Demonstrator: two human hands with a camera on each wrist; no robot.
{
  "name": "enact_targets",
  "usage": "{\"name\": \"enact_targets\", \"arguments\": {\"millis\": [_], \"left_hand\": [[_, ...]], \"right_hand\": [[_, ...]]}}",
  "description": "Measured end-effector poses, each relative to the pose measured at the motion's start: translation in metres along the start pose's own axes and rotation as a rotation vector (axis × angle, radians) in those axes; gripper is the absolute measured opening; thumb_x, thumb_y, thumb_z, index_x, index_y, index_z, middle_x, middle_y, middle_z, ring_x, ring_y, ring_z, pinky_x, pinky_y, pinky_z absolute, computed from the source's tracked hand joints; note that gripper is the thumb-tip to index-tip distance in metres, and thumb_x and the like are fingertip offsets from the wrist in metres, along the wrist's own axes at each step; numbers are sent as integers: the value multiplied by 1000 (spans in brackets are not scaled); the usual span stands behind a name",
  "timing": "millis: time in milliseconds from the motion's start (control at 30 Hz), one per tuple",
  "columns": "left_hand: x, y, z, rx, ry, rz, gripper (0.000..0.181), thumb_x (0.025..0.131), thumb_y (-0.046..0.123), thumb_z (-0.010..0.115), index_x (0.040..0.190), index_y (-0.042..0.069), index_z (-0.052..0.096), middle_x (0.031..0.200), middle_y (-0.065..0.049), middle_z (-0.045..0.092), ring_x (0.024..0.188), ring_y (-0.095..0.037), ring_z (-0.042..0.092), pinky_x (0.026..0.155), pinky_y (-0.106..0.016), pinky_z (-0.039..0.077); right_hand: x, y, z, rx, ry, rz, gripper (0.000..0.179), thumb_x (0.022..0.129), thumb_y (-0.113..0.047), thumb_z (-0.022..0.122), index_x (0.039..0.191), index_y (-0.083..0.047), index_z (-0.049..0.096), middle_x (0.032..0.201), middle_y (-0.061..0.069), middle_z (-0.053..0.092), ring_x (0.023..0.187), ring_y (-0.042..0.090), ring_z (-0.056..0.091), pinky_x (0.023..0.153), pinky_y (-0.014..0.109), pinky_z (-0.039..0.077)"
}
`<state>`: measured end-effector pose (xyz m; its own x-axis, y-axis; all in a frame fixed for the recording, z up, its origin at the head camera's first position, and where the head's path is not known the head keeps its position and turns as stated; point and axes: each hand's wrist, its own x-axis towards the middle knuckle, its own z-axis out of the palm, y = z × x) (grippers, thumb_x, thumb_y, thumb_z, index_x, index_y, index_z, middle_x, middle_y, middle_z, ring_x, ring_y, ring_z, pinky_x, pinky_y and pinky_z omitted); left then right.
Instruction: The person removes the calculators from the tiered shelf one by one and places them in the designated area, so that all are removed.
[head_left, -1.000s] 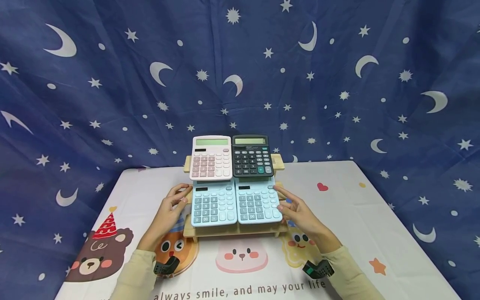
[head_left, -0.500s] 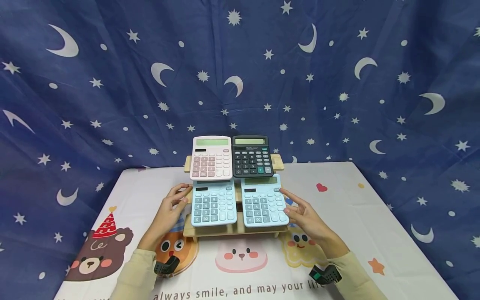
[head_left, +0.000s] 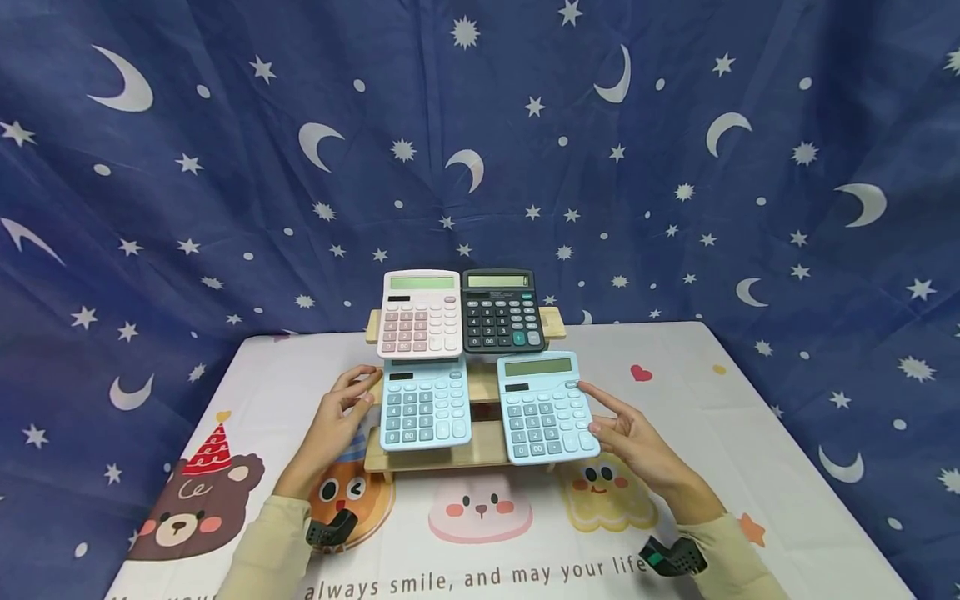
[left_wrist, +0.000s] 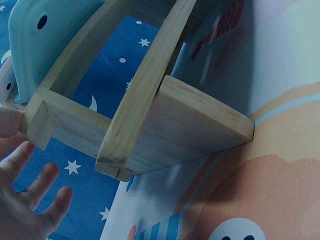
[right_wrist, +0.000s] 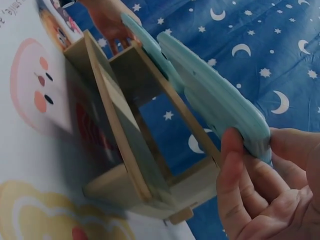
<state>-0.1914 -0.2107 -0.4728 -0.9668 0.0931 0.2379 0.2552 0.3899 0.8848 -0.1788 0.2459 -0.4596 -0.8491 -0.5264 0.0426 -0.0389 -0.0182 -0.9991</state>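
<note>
A light-blue calculator (head_left: 547, 408) is tilted at the right front of a wooden stand (head_left: 450, 455). My right hand (head_left: 637, 437) pinches its right edge between thumb and fingers, and the right wrist view shows the calculator (right_wrist: 215, 95) raised off the slats. At the left end of the stand, my left hand (head_left: 337, 417) holds the shelf's end with thumb and fingertips, its other fingers spread below in the left wrist view. Beside that hand a second light-blue calculator (head_left: 425, 408) leans on the lower tier. A pink-and-white calculator (head_left: 422, 315) and a black calculator (head_left: 502, 312) stand above on the upper tier.
A white tablecloth (head_left: 750, 417) with cartoon prints covers the table. Behind it hangs a dark blue curtain (head_left: 480, 217) with moons and stars. Each wrist carries a small black device (head_left: 673, 557).
The right hand has drawn the right light-blue calculator rightward and toward me, away from its neighbour, baring the stand's slats between them. The left hand has stayed in place.
</note>
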Motion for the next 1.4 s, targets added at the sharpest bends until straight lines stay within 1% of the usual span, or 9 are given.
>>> {"name": "enact_targets", "arguments": {"millis": [233,467,600,700,833,1000,1033,1267,1400], "left_hand": [[3,0,2,-15,1,8,42,106,10,50,145,-3,50,154,-20,42,148,-32,34,97,-18,36],[4,0,1,-17,5,21,42,106,10,49,145,-5,50,154,-19,43,147,-33,35,96,-15,36],[3,-1,1,-22,12,16,42,106,10,49,145,-5,50,154,-19,43,147,-32,34,95,-12,35],[3,-2,1,-29,9,10,42,106,10,49,145,-5,50,154,-20,42,148,-33,34,95,-12,35],[3,-3,1,-37,-1,4,42,106,11,49,145,-4,50,155,-20,41,149,-34,32,95,-13,35],[2,-2,1,-36,-1,6,42,106,11,49,145,-4,50,155,-20,41,149,-33,32,95,-13,35],[2,-2,1,-34,1,11,42,106,11,49,145,-4,50,155,-20,41,149,-33,32,95,-12,35],[0,-6,2,-22,17,60,41,106,10,49,144,-5,51,153,-21,44,146,-34,36,94,-9,36],[0,-7,3,-20,21,66,41,106,10,49,144,-4,51,152,-20,44,145,-34,36,94,-10,36]], "right_hand": [[-13,0,-18,-17,-11,-59,64,105,1,45,161,-2,14,131,-7,70,113,12,71,93,26,56],[-24,-1,-35,-38,-2,-78,59,106,2,41,161,-5,20,128,-6,72,110,10,72,94,24,56],[-28,-3,-46,-13,12,-101,58,106,3,38,161,-6,23,131,-6,70,109,9,72,91,24,56],[-31,-4,-53,4,31,-108,57,106,3,38,161,-6,23,134,-7,68,111,9,71,90,23,56],[-36,-6,-62,-23,81,-97,57,107,0,38,161,-5,20,137,-11,65,112,6,70,90,22,56],[-37,-8,-74,-59,158,-66,58,108,-5,39,162,-5,18,135,-15,65,108,4,70,87,21,55],[-38,-8,-77,-62,169,-60,58,109,-6,40,162,-5,17,132,-14,67,107,4,71,85,21,55],[-34,-7,-90,-44,215,-40,59,109,-11,42,162,-6,16,126,-14,69,97,1,70,76,21,54],[-28,-3,-97,-27,237,-29,60,109,-13,43,163,-8,16,124,-15,69,94,1,69,75,21,54]]}}
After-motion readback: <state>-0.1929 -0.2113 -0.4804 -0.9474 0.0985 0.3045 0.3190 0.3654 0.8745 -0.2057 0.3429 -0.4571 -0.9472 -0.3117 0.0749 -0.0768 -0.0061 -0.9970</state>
